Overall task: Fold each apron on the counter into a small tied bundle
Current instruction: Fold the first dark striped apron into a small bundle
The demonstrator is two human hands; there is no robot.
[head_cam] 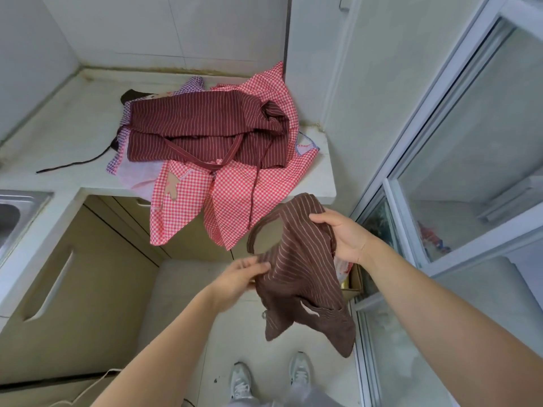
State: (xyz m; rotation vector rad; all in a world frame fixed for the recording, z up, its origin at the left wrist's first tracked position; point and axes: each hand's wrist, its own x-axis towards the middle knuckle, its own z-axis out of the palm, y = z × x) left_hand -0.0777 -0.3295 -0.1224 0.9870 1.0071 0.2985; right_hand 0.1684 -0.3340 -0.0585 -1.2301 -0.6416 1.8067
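I held the brown striped apron (pixel 302 277) in the air in front of the desk (pixel 73 121), over the pale floor (pixel 182 304) and well apart from the pile. My right hand (pixel 343 236) gripped its upper edge, fingers curled behind the cloth and thumb across the front. My left hand (pixel 238 277), a little blurred, pinched the fabric just below the neck loop. The rest of the apron hung down crumpled between my forearms.

On the white desk, tucked into a corner of tiled wall (pixel 147 30), lay the heap. A maroon striped apron (pixel 205 124) was on top, and a red gingham apron (pixel 235 195) spilled over the front edge. A lilac checked apron (pixel 117 163) showed beneath at the left. A dark tie (pixel 73 164) trailed off across the surface. A steel sink (pixel 17 212) sat at the far left above a beige cabinet door (pixel 58 289). A glass sliding door (pixel 470 171) stood at my right.
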